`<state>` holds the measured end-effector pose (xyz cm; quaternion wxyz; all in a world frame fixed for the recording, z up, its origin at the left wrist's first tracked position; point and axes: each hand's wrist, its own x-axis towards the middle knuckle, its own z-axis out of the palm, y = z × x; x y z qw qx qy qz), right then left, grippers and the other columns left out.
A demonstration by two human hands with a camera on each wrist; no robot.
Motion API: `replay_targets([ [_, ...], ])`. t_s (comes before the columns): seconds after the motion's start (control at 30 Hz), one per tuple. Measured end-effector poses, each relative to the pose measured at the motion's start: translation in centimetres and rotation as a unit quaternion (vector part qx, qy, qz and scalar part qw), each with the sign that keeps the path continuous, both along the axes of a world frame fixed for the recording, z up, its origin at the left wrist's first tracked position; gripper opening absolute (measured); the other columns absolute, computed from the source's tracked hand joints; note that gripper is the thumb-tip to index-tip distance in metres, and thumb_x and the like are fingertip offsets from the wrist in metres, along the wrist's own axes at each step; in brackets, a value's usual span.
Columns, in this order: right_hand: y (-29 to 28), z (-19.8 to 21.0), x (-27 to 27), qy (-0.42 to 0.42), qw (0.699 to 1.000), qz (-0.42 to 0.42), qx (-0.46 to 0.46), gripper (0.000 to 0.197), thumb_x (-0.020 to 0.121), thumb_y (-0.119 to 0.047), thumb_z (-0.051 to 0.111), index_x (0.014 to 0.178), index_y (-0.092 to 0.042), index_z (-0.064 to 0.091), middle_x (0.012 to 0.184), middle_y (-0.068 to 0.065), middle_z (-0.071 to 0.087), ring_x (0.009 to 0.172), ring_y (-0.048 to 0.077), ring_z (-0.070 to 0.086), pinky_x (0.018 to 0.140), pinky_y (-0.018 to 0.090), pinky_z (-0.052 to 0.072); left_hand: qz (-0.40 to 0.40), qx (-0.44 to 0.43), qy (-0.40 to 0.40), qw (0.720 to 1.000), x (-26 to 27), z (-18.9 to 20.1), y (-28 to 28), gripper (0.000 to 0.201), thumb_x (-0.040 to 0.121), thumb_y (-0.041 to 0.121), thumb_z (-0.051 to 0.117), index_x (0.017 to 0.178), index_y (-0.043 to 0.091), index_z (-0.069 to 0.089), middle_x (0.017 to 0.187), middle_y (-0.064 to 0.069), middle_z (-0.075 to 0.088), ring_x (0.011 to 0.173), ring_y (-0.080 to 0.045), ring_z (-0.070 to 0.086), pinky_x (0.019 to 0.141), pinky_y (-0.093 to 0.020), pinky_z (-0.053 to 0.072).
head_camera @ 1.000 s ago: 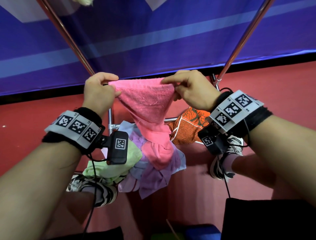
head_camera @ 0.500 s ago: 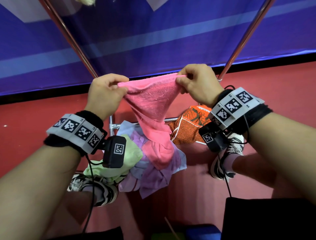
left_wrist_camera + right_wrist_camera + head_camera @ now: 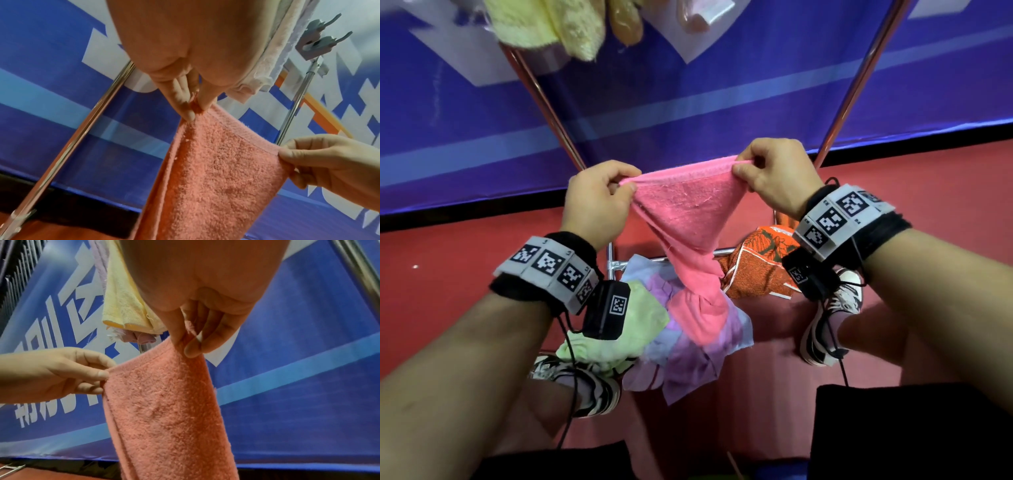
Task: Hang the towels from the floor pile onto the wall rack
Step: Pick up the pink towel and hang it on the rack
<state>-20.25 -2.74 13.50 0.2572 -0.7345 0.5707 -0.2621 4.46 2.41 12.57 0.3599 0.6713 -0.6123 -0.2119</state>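
Note:
A pink towel (image 3: 688,212) (image 3: 216,170) (image 3: 164,410) is stretched by its top edge between both hands. My left hand (image 3: 599,198) (image 3: 191,108) pinches the left corner, my right hand (image 3: 774,174) (image 3: 189,345) pinches the right corner. The towel's lower part hangs twisted down to the floor pile (image 3: 681,342) of lilac, green and orange cloths. The rack's two metal poles (image 3: 541,96) rise behind the hands, in front of a blue wall banner. A yellow towel (image 3: 544,24) (image 3: 123,301) and other cloths hang above on the rack.
A low crossbar (image 3: 616,263) of the rack lies just behind the pile. My two sneakers (image 3: 585,383) stand on the red floor on either side of the pile. Metal hooks (image 3: 320,40) show at the rack's top right in the left wrist view.
Both hands have risen with the pink towel and drawn its top edge wider. The head view has tilted up, and the towels hanging on the rack have come into sight.

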Motion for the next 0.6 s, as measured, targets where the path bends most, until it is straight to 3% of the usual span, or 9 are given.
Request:
replay_targets([
  [0.07,0.7,1.5,-0.3,-0.007,1.000,-0.011,-0.021,0.010,0.085,-0.021,0.065,0.087,-0.013,0.070,0.075,-0.003,0.062,0.082,0.022,0.064,0.082,0.031,0.049,-0.006,-0.020,-0.029,0.999,-0.4,2.3,0.3,0.020,0.084,0.004,0.060,0.095,0.017,0.071,0.083,0.006,0.065,0.067,-0.010,0.055,0.076,-0.024,0.048],
  [0.17,1.6,5.2,-0.8,-0.020,0.997,-0.033,-0.063,0.012,0.084,-0.021,0.065,0.089,-0.012,0.071,0.083,0.002,0.068,0.082,0.016,0.059,0.078,0.024,0.042,-0.004,-0.063,-0.045,0.997,-1.0,6.7,0.7,0.019,0.084,0.004,0.060,0.096,0.014,0.072,0.084,0.007,0.064,0.072,-0.011,0.056,0.074,-0.020,0.045],
  [0.3,2.4,11.9,-1.4,-0.056,0.988,-0.054,-0.133,0.012,0.082,-0.020,0.065,0.087,-0.013,0.073,0.084,0.007,0.072,0.084,0.023,0.067,0.083,0.031,0.050,0.004,-0.120,-0.050,0.992,-2.0,13.2,1.3,0.019,0.085,0.004,0.060,0.098,0.012,0.072,0.085,0.005,0.065,0.076,-0.010,0.058,0.075,-0.019,0.045],
  [0.43,3.6,18.4,-2.0,-0.118,0.975,-0.074,-0.172,0.012,0.077,-0.022,0.064,0.081,-0.015,0.073,0.078,0.007,0.072,0.078,0.022,0.068,0.081,0.040,0.054,0.010,-0.163,-0.044,0.986,-2.9,20.0,2.3,0.019,0.085,0.005,0.058,0.097,0.012,0.072,0.081,0.003,0.064,0.074,-0.012,0.058,0.078,-0.027,0.052],
  [0.53,4.9,22.7,-2.4,-0.157,0.966,-0.082,-0.190,0.009,0.075,-0.020,0.066,0.079,-0.016,0.073,0.076,0.005,0.072,0.075,0.019,0.068,0.079,0.039,0.055,0.014,-0.186,-0.022,0.982,-3.5,24.6,3.7,0.019,0.084,0.004,0.058,0.094,0.014,0.071,0.079,0.000,0.065,0.074,-0.015,0.060,0.081,-0.038,0.055],
  [0.6,5.8,25.2,-2.7,-0.178,0.960,-0.076,-0.202,0.005,0.076,-0.017,0.067,0.076,-0.017,0.072,0.074,0.005,0.071,0.074,0.019,0.067,0.078,0.038,0.056,0.018,-0.206,-0.030,0.978,-4.0,27.3,4.8,0.019,0.085,0.003,0.059,0.095,0.012,0.071,0.083,-0.002,0.066,0.077,-0.014,0.060,0.084,-0.034,0.054],
])
